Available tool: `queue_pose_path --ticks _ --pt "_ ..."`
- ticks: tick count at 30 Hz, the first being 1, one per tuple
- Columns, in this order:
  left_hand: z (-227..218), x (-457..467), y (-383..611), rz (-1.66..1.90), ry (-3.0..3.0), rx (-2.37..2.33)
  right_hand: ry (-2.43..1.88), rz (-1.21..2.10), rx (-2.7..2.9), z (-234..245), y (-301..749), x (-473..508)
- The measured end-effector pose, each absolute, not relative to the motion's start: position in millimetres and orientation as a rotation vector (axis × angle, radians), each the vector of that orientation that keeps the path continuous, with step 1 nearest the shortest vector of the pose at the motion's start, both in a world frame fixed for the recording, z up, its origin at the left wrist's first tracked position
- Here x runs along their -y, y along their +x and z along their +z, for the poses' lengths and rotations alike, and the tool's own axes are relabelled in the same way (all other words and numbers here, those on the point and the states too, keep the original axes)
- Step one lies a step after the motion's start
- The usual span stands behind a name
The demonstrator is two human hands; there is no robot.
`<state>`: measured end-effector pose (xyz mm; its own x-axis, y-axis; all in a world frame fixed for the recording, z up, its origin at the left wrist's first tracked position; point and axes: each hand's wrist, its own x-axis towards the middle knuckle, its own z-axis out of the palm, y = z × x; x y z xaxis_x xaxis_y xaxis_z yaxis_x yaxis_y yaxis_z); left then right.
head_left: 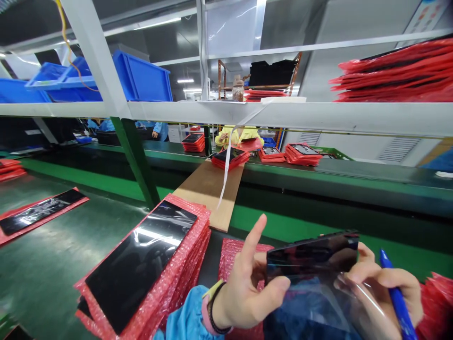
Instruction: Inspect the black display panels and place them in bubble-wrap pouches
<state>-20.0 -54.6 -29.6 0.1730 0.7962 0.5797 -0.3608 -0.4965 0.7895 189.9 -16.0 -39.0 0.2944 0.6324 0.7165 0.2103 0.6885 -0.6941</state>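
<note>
A glossy black display panel [311, 252] is held up in front of me, tilted, with its lower part past the bottom edge of the view. My left hand [247, 288] grips its left side, thumb on the front face and index finger pointing up. My right hand [389, 288] pinches a clear film [370, 302] at the panel's right side; the film curls away from the glass there. A blue pen [398, 297] is tucked between the fingers of that same hand. Left of my hands, another black panel [141, 264] lies on a stack of pink bubble-wrap sleeves [191, 259].
More red bubble wrap lies at right [437, 302]. A single panel [38, 212] rests on the green bench at left. A wooden board [215, 193] bridges to the far bench, where a person in yellow [224, 134] works. Blue bins [141, 78] and red stacks [399, 71] sit on the shelf.
</note>
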Motion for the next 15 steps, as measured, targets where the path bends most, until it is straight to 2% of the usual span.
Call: queue_pose_path --ticks 4,10,15 --pt "-30 54 -19 1.54 1.577 -0.44 -0.622 0.533 1.213 -38 188 16" --pt "-23 55 -24 1.569 1.73 -0.525 -0.752 0.634 1.142 -39 189 19" --pt "-20 55 -22 1.561 1.606 -0.617 -0.855 0.58 1.106 -36 188 18"
